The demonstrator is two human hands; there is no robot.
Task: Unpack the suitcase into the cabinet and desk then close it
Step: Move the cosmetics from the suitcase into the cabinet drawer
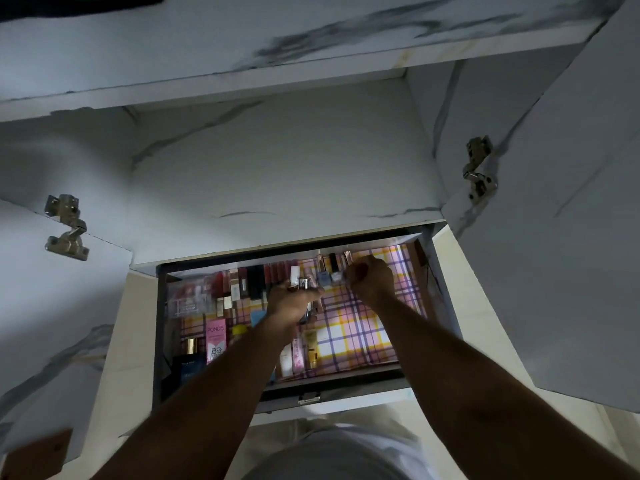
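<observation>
We look down into an open drawer (429, 271) of a marble-patterned cabinet (277, 161), both doors swung wide and two hinges (65, 226) showing, one per door. Our left hand (294, 303) hovers near the drawer's centre, curled around a bunch of small tubes (302, 284) whose silver caps stick out toward 12 o'clock; how many it grips we cannot count. Our right hand (370, 277) sits at about 2 o'clock from the left, fingers pressed together in a pinch on one slim stick (347, 258), its long axis running from 6 to 12 o'clock. The relation that matters: the row of standing cosmetics (277, 271) lines the back wall, and its open end lies right at the right hand's fingertips, so we judge the right hand to be the nearer one for setting this stick in line, cap toward 12 o'clock. The checked liner (360, 327) is bare from the centre out to 3 o'clock; the filled part runs toward 9 o'clock. There we count one pink box (216, 339), one dark bottle with a gold cap (188, 358) and three tubes (299, 351) by the front wall; the back row is too blurred to count. The suitcase is out of view, so what remains to unpack cannot be told.
</observation>
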